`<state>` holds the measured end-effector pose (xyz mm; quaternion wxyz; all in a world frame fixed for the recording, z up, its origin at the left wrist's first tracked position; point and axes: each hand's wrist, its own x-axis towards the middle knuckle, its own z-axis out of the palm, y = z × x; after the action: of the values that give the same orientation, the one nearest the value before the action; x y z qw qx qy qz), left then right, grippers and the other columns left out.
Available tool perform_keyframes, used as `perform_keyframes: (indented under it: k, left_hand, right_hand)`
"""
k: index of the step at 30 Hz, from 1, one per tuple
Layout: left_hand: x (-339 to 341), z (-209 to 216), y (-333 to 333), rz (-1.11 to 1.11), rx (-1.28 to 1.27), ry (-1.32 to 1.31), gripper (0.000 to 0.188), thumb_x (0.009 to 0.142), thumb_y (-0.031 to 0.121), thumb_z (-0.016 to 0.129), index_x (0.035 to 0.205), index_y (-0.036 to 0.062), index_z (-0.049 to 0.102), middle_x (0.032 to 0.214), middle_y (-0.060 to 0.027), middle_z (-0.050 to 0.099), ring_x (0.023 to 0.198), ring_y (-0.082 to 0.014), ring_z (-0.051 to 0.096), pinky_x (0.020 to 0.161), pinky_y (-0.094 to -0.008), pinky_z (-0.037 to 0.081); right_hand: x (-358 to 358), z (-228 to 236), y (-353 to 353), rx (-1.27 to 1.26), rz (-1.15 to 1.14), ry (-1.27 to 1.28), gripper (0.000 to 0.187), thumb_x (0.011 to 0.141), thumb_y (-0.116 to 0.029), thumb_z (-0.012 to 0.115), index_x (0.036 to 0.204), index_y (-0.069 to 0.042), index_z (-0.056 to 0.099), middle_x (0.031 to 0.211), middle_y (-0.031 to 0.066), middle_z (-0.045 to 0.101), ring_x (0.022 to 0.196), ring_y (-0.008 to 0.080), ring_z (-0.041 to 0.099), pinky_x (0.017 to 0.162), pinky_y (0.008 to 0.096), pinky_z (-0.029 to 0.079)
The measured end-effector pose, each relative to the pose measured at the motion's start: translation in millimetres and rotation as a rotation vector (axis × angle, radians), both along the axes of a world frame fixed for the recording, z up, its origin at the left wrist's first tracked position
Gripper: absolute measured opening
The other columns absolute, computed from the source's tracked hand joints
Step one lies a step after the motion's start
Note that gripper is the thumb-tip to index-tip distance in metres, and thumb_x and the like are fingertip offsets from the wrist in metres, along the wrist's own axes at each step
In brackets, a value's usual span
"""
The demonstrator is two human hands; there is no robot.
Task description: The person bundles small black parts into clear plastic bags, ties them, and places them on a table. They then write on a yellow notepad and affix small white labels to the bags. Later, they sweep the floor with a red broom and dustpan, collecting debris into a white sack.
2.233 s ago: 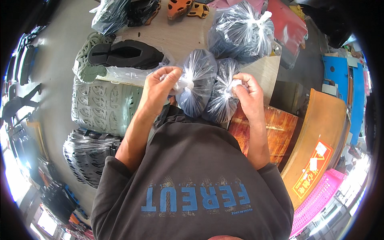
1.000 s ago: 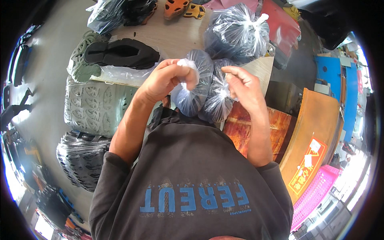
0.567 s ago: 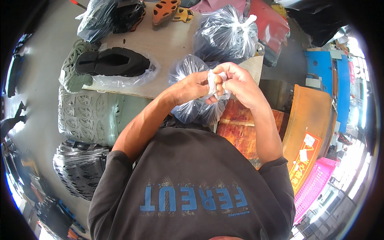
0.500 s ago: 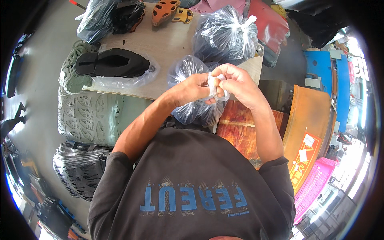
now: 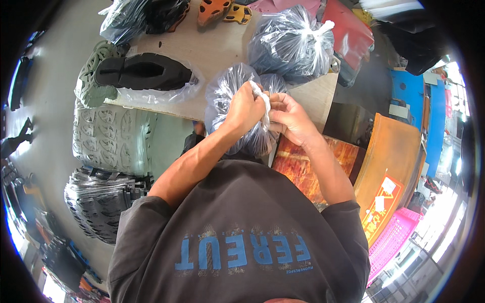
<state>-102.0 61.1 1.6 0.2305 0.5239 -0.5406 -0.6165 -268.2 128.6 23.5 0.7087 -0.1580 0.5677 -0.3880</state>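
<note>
Both hands have closed in on each other since the earlier frame, when they were apart at the two ears of the bag; now they meet over its mouth. The left hand is curled tight, fingers pressed together around the twisted white neck of the clear plastic bag, which stands up as a thin crumpled strip between the two hands. The right hand sits just beside it at 3 o'clock, thumb and fingers pinching the same strip of film.

The bag is thin, see-through and wrinkled, catching bright highlights; dark, bluish-black contents fill it and bulge it into two rounded lobes, one at 10 o'clock of the left hand and a smaller one at 12 o'clock of the right. It rests at the near edge of the pale wooden table, roughly at the middle of the view and just in front of the person's chest.

At 1 o'clock from the hands lies a second knotted bag of the same kind, already tied, with a white knot on top. At 10 o'clock a black shoe lies in loose clear wrap. Grey moulded soles are stacked at 9 o'clock below the table edge.
</note>
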Motion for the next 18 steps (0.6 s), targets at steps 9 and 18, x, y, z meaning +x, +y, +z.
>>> perform_keyframes:
  k: [9, 18]
  left_hand:
    - [0, -3, -1, -0.021, 0.196, 0.126, 0.042, 0.097, 0.02, 0.062, 0.127, -0.0098, 0.061, 0.11, -0.0209, 0.071, 0.1, -0.026, 0.069, 0.086, -0.0393, 0.055]
    - [28, 11, 2, -0.011, -0.202, 0.04, 0.028, 0.095, 0.007, 0.052, 0.115, -0.0021, 0.07, 0.093, -0.027, 0.072, 0.089, -0.0407, 0.073, 0.08, -0.0438, 0.056]
  right_hand:
    - [13, 5, -19, -0.092, 0.265, 0.471, 0.023, 0.09, -0.002, 0.073, 0.111, -0.001, 0.064, 0.104, 0.0085, 0.069, 0.09, 0.0167, 0.071, 0.073, 0.0335, 0.06]
    - [52, -16, -14, -0.883, 0.071, 1.21, 0.028, 0.084, 0.006, 0.058, 0.109, 0.0, 0.07, 0.104, 0.0192, 0.071, 0.09, 0.0371, 0.071, 0.079, 0.0412, 0.058]
